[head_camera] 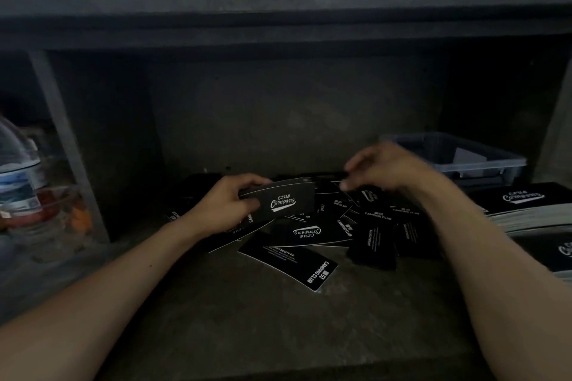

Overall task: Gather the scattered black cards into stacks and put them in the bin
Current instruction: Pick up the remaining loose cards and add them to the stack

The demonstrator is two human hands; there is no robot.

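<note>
Saw a plastic water bottle well to the left of the card heap, upright in the neighbouring compartment. Found the left hand at the heap's left edge, thumb on top and fingers curled beneath, gripping a thin stack of black cards printed with a white "Camping" logo and held just above the heap. Noted the heap itself as loose black cards overlapping at all angles on the dark shelf floor, some logo up, some turned to small white text. Found the right hand over the heap's far right part, fingers bent downward and blurred; could not tell whether pinching a card. Spotted the blue bin behind and to the right of the heap, apart from it. Saw neat card stacks right of the heap, nearer than the bin.
</note>
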